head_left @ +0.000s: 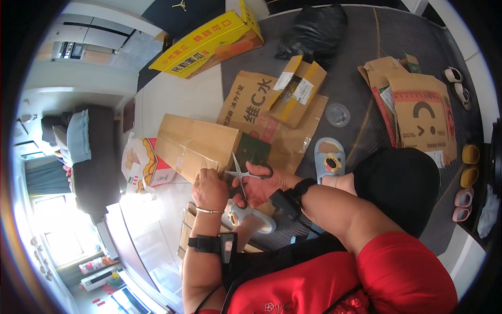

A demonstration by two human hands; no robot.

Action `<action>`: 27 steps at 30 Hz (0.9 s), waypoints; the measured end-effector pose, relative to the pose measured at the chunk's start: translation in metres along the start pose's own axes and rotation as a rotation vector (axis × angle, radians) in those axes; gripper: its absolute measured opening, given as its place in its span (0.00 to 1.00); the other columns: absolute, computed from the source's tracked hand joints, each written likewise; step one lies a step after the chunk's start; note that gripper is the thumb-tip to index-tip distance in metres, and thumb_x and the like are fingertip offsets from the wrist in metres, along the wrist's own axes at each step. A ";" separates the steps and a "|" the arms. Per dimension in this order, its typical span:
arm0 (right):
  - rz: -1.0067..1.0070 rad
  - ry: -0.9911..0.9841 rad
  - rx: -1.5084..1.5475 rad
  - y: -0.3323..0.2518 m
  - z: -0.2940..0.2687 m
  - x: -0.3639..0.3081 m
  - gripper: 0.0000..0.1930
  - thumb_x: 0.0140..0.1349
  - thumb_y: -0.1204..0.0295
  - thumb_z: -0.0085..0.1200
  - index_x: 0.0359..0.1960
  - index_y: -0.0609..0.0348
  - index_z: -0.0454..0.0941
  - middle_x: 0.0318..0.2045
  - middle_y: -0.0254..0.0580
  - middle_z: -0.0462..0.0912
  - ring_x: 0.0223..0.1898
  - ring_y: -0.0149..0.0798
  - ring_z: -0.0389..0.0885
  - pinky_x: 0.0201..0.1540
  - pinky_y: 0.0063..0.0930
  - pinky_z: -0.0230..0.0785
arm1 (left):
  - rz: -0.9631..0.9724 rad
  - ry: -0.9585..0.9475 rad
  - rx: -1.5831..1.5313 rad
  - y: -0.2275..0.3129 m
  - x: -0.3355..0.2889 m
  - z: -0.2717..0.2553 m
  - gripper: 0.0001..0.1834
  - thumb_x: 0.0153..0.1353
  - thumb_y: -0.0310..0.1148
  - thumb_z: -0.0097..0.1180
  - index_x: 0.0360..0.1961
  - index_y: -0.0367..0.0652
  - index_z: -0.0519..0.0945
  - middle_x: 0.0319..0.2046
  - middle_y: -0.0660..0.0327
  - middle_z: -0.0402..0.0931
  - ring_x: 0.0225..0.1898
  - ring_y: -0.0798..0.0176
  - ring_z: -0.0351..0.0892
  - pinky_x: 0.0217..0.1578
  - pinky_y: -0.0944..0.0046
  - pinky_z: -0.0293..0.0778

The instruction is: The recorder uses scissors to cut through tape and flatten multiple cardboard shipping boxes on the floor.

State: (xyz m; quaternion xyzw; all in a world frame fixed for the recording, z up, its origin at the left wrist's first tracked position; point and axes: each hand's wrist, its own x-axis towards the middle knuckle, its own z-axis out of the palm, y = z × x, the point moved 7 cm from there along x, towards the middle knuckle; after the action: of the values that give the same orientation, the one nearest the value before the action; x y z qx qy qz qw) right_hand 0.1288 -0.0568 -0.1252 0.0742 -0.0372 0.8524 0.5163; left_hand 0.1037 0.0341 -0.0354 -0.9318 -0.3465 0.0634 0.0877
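Note:
A long brown cardboard box [201, 137] lies in front of me, its dark green end facing right. My left hand [210, 189] is closed on the box's near edge, knuckles up; its fingertips are hidden. My right hand [264, 186], palm partly up, holds a pair of scissors [240, 176] with dark handles. The fingers are in the handle loops, and the silver blades are spread apart. One blade points up along the box's end, the other towards my left hand.
Flattened cardboard [240, 99] lies beyond the box, with a small opened carton [300, 91] on it. A yellow carton [212, 44] and a black plastic bag [314, 31] are at the back. More folded cardboard [423, 112] lies right, near several shoes [470, 154]. A printed bag [141, 165] stands left.

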 end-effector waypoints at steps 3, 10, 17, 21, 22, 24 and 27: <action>0.035 0.007 0.016 0.004 0.001 0.001 0.33 0.52 0.38 0.44 0.45 0.55 0.69 0.41 0.53 0.75 0.41 0.46 0.74 0.38 0.30 0.72 | 0.018 0.077 -0.079 -0.004 -0.005 -0.002 0.03 0.43 0.26 0.49 0.22 0.41 0.72 0.26 0.52 0.71 0.30 0.47 0.73 0.32 0.53 0.70; 0.050 0.102 -0.107 0.003 -0.002 -0.003 0.30 0.50 0.37 0.46 0.37 0.51 0.69 0.29 0.43 0.75 0.31 0.38 0.75 0.23 0.19 0.66 | 0.053 0.085 -0.125 -0.005 -0.006 0.003 0.04 0.42 0.25 0.48 0.23 0.40 0.70 0.26 0.52 0.70 0.29 0.46 0.72 0.32 0.51 0.70; -0.073 0.409 -0.201 -0.014 -0.014 -0.018 0.27 0.49 0.39 0.50 0.35 0.51 0.68 0.15 0.25 0.61 0.15 0.20 0.56 0.13 0.11 0.43 | -0.022 -0.004 -0.128 -0.016 0.003 0.020 0.05 0.47 0.28 0.49 0.27 0.39 0.71 0.29 0.50 0.72 0.31 0.46 0.75 0.33 0.52 0.71; -0.112 0.555 -0.267 -0.021 -0.010 -0.023 0.27 0.48 0.41 0.53 0.33 0.52 0.68 0.15 0.23 0.63 0.14 0.16 0.56 0.13 0.09 0.47 | -0.022 0.022 -0.181 -0.016 0.002 0.018 0.06 0.46 0.27 0.48 0.28 0.39 0.71 0.28 0.50 0.72 0.31 0.45 0.75 0.34 0.51 0.71; -0.116 0.531 -0.286 -0.023 -0.004 -0.023 0.27 0.48 0.41 0.53 0.33 0.52 0.68 0.15 0.23 0.63 0.14 0.16 0.56 0.13 0.09 0.47 | -0.026 0.027 -0.186 -0.015 0.001 0.018 0.06 0.46 0.27 0.48 0.28 0.39 0.71 0.28 0.50 0.72 0.31 0.45 0.75 0.34 0.51 0.71; -0.159 0.618 -0.274 -0.033 -0.001 -0.031 0.28 0.48 0.41 0.53 0.34 0.54 0.68 0.14 0.23 0.63 0.14 0.16 0.57 0.13 0.09 0.46 | -0.085 -0.060 -0.178 -0.015 -0.002 0.025 0.07 0.45 0.27 0.48 0.29 0.39 0.71 0.30 0.50 0.72 0.32 0.45 0.75 0.34 0.52 0.71; -0.001 0.632 -0.590 -0.052 0.012 -0.050 0.22 0.51 0.47 0.55 0.28 0.55 0.70 0.14 0.24 0.65 0.13 0.18 0.59 0.13 0.12 0.47 | -0.101 -0.096 -0.218 -0.016 -0.008 0.028 0.08 0.45 0.26 0.48 0.29 0.39 0.71 0.30 0.49 0.72 0.32 0.45 0.75 0.35 0.52 0.71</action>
State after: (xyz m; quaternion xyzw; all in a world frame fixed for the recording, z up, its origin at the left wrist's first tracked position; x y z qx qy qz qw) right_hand 0.1987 -0.0779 -0.1225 -0.3411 -0.1192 0.7859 0.5019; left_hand 0.0822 0.0445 -0.0592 -0.9131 -0.4014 0.0653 -0.0275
